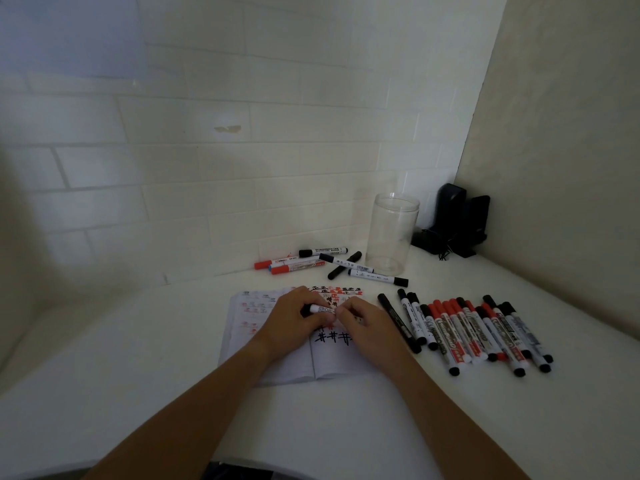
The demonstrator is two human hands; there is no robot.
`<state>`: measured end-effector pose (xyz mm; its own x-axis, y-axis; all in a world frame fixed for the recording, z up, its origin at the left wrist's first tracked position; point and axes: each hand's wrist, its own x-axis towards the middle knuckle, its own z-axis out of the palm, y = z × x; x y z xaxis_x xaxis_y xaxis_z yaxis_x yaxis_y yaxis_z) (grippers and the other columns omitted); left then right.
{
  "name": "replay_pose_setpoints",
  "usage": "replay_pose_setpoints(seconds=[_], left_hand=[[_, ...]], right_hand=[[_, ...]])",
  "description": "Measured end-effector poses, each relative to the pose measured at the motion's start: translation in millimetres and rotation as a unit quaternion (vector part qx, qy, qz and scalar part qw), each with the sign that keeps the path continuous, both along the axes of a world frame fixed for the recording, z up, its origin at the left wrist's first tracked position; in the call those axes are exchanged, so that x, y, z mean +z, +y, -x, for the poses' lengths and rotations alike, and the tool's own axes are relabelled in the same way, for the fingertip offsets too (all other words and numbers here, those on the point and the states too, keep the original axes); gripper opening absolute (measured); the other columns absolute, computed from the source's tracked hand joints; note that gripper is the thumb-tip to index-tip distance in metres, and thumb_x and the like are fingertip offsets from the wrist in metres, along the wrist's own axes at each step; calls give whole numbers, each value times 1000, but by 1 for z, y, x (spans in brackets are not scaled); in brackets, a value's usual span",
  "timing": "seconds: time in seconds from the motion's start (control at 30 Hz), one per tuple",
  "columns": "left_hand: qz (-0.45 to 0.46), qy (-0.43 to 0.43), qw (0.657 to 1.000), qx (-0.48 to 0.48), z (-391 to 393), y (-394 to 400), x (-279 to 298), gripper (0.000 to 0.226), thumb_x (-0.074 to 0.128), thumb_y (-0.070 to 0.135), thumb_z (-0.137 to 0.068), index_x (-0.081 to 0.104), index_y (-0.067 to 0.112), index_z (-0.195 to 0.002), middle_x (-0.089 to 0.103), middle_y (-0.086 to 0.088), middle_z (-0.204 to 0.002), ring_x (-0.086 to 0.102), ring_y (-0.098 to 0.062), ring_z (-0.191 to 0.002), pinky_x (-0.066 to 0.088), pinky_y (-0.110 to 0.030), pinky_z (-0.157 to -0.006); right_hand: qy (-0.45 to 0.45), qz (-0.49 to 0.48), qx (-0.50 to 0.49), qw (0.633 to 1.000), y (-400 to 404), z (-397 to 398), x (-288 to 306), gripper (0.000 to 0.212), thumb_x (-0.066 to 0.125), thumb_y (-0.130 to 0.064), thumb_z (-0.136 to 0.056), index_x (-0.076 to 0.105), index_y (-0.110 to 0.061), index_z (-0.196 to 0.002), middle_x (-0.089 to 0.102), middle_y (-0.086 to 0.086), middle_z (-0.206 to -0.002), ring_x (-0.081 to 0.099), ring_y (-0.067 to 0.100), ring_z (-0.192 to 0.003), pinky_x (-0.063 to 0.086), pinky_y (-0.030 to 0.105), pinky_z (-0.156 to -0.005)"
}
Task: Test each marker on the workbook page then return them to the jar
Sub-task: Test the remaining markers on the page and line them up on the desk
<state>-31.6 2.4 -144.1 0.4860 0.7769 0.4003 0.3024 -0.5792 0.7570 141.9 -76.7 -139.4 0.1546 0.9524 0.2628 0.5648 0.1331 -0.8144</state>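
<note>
Markers wait in two groups; one whiteboard marker [320, 310] lies crosswise over the workbook [277, 362], our left hand [294, 315] gripping its barrel, our right hand [360, 315] pinching the end nearest it. We judge the jar [389, 233] stands nearer our right hand.

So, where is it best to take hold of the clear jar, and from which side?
Grip the jar round its wall at mid height, coming from the front left. It stands upright, open and looks empty, so it may tip if pushed. Black devices crowd its right, and markers lie at its base.
</note>
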Motion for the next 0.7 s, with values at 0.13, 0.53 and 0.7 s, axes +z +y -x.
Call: replay_pose_setpoints(seconds=[0.13, 0.53, 0.7], left_hand=[[-15, 15, 1000, 5, 1, 3, -2, 14, 74, 37, -83, 71, 23, -86, 59, 0, -82, 55, -15, -81, 46, -38, -76], [51, 76, 996, -23, -8, -3, -1, 42, 44, 26, -86, 54, 34, -126, 61, 10, -107, 58, -5, -96, 48, -31, -87], [-8, 49, 999, 15, -8, -2, -4, 43, 49, 17, -84, 53, 23, -126, 50, 6, -118, 51, 0, -106, 46, -26, -93]], right_hand=[[-17, -3, 0, 1000, 3, -1, -5, 18, 57, -37, -100, 65, -28, -85, 69, -7, -81, 63, 12, -77, 51, 34, -74], [-212, -143, -30, 966, 8, 4, -14, 23, 54, -41, -91, 69, -25, -99, 53, -8, -97, 53, 9, -84, 46, 24, -68], [-240, -137, -6, 961, 11, 12, -18, 16, 58, -32, -95, 63, -23, -108, 56, -7, -102, 50, 8, -87, 39, 21, -70]])
